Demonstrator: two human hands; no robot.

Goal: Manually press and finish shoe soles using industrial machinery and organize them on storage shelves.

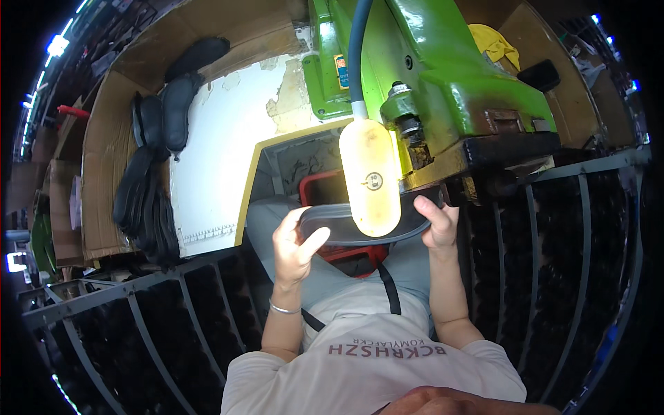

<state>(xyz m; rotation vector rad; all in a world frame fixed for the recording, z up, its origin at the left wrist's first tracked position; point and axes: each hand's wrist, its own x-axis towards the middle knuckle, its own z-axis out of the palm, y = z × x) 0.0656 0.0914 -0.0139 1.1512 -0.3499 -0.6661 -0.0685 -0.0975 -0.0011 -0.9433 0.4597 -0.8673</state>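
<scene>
A black shoe sole (330,220) with a raised rim is held level above my lap, beneath the green machine (449,76). My left hand (290,247) grips its left end, thumb near the rim and fingers behind. At the other end my right hand (440,225) closes on the sole, its thumb lying on the top face close to the machine's lower arm. The pale yellow lamp (370,166) on a bendable dark neck hangs in front and hides the middle of the sole.
Several black soles (145,200) lie stacked along the left of the white worktop (214,152), against a cardboard wall (111,138). A yellow cloth (494,45) sits in a box at back right. Metal racks (149,325) full of dark pieces flank me on both sides.
</scene>
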